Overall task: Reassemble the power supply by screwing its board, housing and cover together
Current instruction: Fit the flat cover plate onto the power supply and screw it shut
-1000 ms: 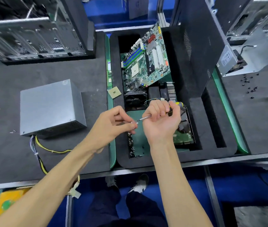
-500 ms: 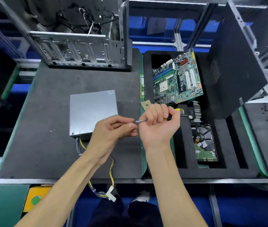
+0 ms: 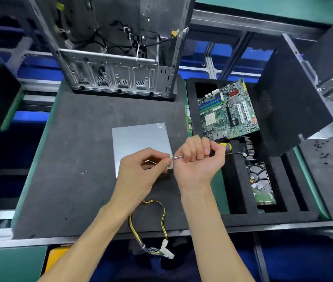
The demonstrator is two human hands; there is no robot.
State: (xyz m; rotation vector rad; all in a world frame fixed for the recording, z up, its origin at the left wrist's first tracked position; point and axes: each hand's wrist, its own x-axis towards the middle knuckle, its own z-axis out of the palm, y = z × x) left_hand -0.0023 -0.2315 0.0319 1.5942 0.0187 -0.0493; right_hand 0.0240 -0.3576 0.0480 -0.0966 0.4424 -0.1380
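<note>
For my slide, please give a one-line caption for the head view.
Right hand grips a screwdriver; left hand pinches its tip over the power supply.

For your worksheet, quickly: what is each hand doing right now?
Left hand: pinching the screwdriver's metal tip.
Right hand: gripping the black-and-yellow-handled screwdriver.

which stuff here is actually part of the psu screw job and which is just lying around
In the job: power supply, screwdriver, left hand, right hand.
Lying about: motherboard, hard drive, computer case, loose screws.
</note>
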